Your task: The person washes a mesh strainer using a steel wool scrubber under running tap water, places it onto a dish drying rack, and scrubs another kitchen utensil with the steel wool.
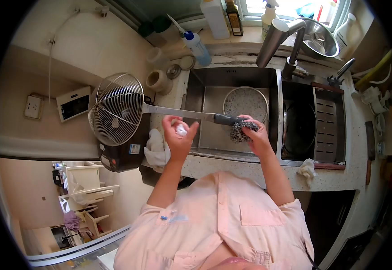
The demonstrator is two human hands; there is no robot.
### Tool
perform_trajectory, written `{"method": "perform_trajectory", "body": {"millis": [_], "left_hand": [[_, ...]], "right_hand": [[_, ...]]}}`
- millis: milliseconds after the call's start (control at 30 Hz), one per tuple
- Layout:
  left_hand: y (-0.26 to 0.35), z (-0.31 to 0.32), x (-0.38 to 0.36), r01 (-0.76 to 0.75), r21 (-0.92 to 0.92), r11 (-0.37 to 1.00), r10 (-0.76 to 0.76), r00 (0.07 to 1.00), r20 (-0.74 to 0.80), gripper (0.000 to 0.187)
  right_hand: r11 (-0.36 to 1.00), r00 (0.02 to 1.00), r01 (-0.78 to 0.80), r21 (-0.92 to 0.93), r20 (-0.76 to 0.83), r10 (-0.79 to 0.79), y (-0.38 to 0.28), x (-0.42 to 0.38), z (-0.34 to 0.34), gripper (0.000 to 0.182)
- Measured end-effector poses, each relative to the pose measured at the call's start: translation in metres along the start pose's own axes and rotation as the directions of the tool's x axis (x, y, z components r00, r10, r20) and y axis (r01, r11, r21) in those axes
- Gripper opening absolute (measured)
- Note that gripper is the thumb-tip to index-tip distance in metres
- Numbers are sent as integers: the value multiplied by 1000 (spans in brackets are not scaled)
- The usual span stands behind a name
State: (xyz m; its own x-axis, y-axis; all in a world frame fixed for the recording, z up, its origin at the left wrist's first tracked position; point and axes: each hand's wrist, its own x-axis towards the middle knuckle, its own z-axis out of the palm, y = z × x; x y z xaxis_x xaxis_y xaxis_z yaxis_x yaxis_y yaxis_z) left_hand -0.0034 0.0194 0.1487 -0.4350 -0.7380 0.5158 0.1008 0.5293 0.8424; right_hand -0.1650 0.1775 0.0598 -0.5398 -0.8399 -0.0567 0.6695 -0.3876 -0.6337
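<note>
At nine o'clock, wire skimmer (116, 109) held level over the worktop (326, 177). Left hand (178, 135), grip clenched on a white scrap (181, 131). At three o'clock over the sink (232, 112), right hand (255, 135) clenched on skimmer handle and steel scourer (241, 131).

My speckled stone table (340, 177) runs around a steel double sink (274, 76). On it lie a crumpled white cloth (156, 148) at my left, a smaller crumpled rag (307, 170) on the front edge, two beige ceramic cups (158, 81) and a blue-capped plastic bottle (196, 45).
</note>
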Motion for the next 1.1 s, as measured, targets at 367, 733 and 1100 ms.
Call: {"method": "perform_trajectory", "body": {"millis": [367,733,1100], "left_hand": [[-4,-6,6,654,-56,755,-634,748,197,45],[13,18,-18,347,94,933,-359,899,251,36],[-21,10,-20,367,106,924,-382,875,298,39]], "right_hand": [[462,833,138,-876,-150,-533,34,21,-6,27],[115,941,-37,-993,-74,-331,21,61,85,22],[217,913,-44,-975,-127,-388,44,73,73,24]]}}
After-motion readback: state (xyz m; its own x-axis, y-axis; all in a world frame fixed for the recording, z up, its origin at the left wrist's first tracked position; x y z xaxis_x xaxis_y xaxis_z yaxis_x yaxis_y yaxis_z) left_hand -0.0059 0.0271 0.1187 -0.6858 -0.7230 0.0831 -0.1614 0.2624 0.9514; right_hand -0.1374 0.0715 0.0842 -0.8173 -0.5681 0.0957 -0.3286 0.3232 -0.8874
